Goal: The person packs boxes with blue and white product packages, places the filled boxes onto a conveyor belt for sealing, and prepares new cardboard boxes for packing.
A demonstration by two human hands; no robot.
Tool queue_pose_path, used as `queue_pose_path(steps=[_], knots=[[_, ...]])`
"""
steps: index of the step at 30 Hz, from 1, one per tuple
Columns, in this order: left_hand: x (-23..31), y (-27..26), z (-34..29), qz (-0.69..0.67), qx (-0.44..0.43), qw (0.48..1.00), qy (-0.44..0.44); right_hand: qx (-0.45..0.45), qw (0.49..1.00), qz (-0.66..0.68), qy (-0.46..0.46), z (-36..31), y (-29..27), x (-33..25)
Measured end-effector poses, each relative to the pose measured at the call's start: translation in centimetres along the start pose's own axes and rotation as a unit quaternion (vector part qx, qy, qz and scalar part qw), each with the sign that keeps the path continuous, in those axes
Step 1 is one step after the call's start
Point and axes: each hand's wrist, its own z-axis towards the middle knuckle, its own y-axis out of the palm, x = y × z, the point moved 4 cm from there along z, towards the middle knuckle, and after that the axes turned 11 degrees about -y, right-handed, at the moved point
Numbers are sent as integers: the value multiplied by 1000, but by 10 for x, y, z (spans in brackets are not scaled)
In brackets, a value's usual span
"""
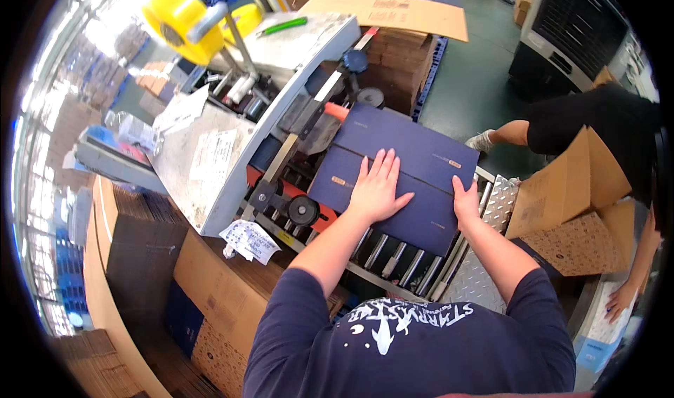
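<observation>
Two hands appear in the head view. Left hand (379, 191): palm down, fingers slightly spread, on the blue carton (425, 205), which lies on the conveyor rollers (397, 257). Right hand (465, 201): at the carton's right edge; finger closure cannot be told. Bare rollers extend from the near edge; a black wheel (304, 210) stands just beside the left corner; patterned metal plate (484, 261) flanks the right.

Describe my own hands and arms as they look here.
Your left hand and right hand are ungloved, with no wristwear visible. The forearms are bare; short, dark navy sleeves belong to a shirt with white lettering and fish-like shapes.
</observation>
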Motion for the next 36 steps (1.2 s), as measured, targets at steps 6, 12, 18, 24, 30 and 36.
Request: queue_pose_path(steps=[6,12,18,24,30,36], knots=[[-68,6,18,30,-20,999,-36,8,1000,-26,-11,4,76,-18],[-78,4,14,59,-41,986,-149,-9,996,-22,-84,11,149,-41],[-59,21,-47,64,32,990,-121,-331,941,5,71,-35,155,-27],[-98,20,-54,-24,66,967,-247,-579,725,-369,-64,-168,-3,119],[-86,-8,-262,-110,95,959,-242,-643,627,-432,82,-222,-195,172],[-50,2,-461,30,-160,851,-500,-435,735,-519,33,-181,-268,176]])
